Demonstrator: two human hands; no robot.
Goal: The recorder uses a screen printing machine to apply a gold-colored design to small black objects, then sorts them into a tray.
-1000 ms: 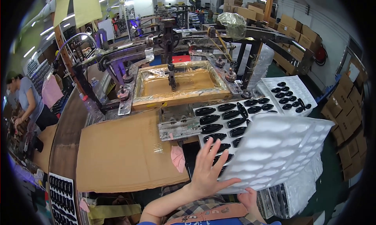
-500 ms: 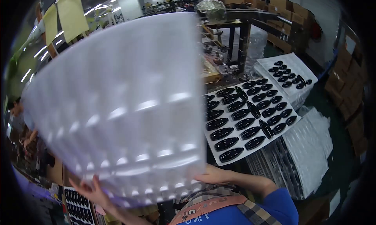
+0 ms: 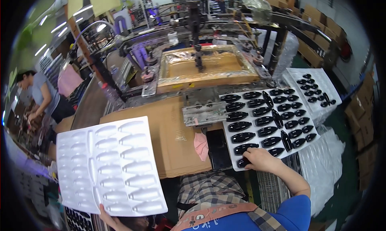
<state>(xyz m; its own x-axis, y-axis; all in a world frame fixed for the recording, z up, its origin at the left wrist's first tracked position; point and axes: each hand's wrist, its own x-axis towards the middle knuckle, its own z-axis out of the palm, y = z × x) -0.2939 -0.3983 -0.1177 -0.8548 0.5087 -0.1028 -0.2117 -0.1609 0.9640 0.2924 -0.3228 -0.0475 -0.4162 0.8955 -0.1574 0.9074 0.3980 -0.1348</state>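
An empty white moulded plastic tray (image 3: pixel 110 168) with elongated hollows lies at the left, over the edge of the brown cardboard. My left hand (image 3: pixel 107 218) grips its near edge, thumb on top and the other fingers hidden underneath. To the right is a filled white tray (image 3: pixel 268 123) holding rows of glossy black elongated parts. At its near left corner my right hand (image 3: pixel 262 158) closes its fingers on one black part (image 3: pixel 243 162), which still sits in the tray. The fingertips are partly hidden.
Brown cardboard (image 3: pixel 169 138) covers the bench, beneath a screen-printing frame (image 3: pixel 207 72). A metal fixture (image 3: pixel 204 113), pink cloth (image 3: pixel 200 146) and black phone-like slab (image 3: pixel 218 148) lie between the trays. Another tray of black parts (image 3: pixel 313 88) stands far right. A co-worker (image 3: pixel 42 94) is at far left.
The white tray, raised before me in both hands, has come down onto the left side. My right hand has left it and moved to the black parts at right.
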